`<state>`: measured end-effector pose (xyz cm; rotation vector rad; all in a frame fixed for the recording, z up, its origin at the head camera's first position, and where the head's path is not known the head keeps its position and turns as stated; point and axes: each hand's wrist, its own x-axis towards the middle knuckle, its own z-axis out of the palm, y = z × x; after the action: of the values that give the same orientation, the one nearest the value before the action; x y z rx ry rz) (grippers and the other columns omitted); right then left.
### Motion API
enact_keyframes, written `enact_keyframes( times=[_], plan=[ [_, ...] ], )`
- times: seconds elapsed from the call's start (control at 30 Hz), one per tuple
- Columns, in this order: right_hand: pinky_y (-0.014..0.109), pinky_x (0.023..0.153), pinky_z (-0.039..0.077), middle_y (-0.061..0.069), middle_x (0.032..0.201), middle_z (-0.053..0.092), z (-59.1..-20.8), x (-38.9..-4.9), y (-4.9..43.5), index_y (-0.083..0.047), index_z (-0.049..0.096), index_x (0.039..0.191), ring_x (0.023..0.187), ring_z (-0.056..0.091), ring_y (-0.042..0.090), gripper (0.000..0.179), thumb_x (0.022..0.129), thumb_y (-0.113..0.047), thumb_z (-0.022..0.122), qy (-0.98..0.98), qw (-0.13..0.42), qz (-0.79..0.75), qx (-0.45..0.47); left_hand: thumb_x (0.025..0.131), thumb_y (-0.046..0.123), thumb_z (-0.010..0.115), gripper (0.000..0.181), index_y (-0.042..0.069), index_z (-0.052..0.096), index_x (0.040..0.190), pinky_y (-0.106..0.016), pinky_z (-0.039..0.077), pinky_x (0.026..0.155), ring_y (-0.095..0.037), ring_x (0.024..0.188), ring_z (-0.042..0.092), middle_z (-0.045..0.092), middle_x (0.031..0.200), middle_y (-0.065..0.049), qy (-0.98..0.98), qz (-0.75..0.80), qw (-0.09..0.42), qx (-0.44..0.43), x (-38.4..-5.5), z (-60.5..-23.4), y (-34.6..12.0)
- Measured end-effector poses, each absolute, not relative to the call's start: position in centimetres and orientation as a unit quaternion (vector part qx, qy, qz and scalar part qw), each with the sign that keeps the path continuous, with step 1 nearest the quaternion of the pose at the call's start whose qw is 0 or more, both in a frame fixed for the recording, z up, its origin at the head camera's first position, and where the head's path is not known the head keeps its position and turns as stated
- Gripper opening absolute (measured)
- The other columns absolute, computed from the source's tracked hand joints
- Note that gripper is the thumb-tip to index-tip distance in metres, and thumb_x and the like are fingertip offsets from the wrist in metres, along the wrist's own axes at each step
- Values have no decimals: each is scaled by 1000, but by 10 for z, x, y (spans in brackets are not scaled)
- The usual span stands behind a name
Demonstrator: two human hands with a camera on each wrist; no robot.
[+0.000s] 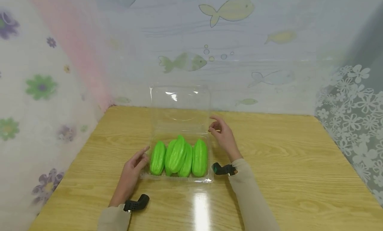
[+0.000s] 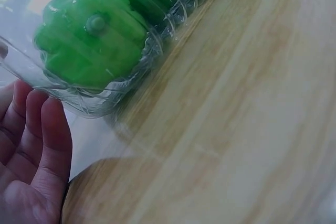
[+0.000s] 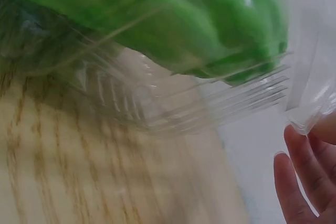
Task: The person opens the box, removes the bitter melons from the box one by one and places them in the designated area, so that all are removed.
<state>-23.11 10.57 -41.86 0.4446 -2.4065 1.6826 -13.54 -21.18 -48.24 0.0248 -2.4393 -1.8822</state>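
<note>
A clear plastic clamshell box [image 1: 176, 179] sits on the table with its hinged lid [image 1: 181, 101] raised upright at the back. Inside its base lie several glossy bright-green ribbed fruits [image 1: 199, 157], shaped like star fruit; one [image 1: 178, 154] rests on top of others. My left hand [image 1: 134, 171] is at the box's left side, its nearly straight fingers [image 2: 52, 124] touching the plastic rim. My right hand [image 1: 222, 134] is at the right edge of the lid, where its fingertips [image 3: 299, 140] pinch the lower corner. The lid partly hides the right thumb in the right wrist view.
The box stands on a wood-grain table [image 1: 284, 164]. Behind it rises a pale wall [image 1: 284, 58] printed with fish, close to the table's back edge. Flowered surfaces flank the left and right. Black wrist mounts [image 1: 137, 203] sit on both sleeves.
</note>
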Motion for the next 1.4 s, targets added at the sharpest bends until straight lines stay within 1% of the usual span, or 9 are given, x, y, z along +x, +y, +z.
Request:
enact_keyframes(
  times=[0.2,0.43,0.63,0.8,0.97,1.1,1.17,1.33,1.4],
  plan=[
    [40,76,45,21,94,55,-423,-236,106,-5,42,129,87,55,32,44,87,-2,56,-800,78,579,138,92,32,51,36,29,47,128,-23,40,74,-17,89,47,52,100,-5,-794,-606,41,2,-137,-483,-211],
    [42,75,44,21,94,54,-425,-238,104,-7,40,132,86,55,35,46,89,-3,54,-795,61,589,134,91,33,51,36,30,47,127,-22,39,75,-16,91,47,52,102,-5,-794,-607,37,10,-137,-483,-210],
    [40,77,46,22,95,52,-432,-241,103,-10,40,133,87,55,31,47,89,0,52,-773,62,622,114,92,30,52,36,29,46,128,-22,39,75,-16,91,47,52,101,-5,-791,-610,35,9,-137,-482,-209],
    [39,76,46,22,95,52,-434,-241,102,-10,38,134,88,55,31,48,89,0,52,-770,62,625,112,91,28,53,37,29,46,127,-21,39,75,-15,90,47,51,100,-4,-792,-609,35,8,-138,-481,-208],
    [42,75,46,26,93,52,-437,-240,102,-7,36,135,86,53,34,49,89,3,50,-760,52,638,116,89,37,54,40,32,46,127,-22,40,78,-14,92,48,52,102,-2,-805,-592,27,19,-135,-481,-209],
    [45,75,45,28,94,51,-444,-240,104,-4,34,136,85,52,36,49,89,4,49,-752,43,647,118,85,44,56,45,32,46,127,-22,40,79,-14,93,49,53,103,-1,-809,-586,22,26,-133,-481,-209],
    [42,75,46,27,95,52,-449,-243,105,-4,34,136,84,53,33,49,89,3,49,-751,44,648,119,85,43,57,45,31,47,127,-22,41,78,-15,93,50,53,102,-2,-808,-588,24,24,-133,-481,-209],
    [29,73,47,20,95,54,-467,-253,108,-11,35,137,82,55,19,50,90,-2,51,-759,45,640,113,88,38,56,41,32,46,127,-22,41,75,-15,90,49,53,101,-2,-808,-588,28,24,-132,-481,-208],
    [27,73,47,19,95,54,-472,-254,109,-12,35,137,82,55,16,50,90,-3,52,-761,40,638,107,88,38,55,40,32,46,127,-23,41,75,-15,90,49,53,101,-2,-811,-584,27,27,-131,-482,-208]
  ],
)
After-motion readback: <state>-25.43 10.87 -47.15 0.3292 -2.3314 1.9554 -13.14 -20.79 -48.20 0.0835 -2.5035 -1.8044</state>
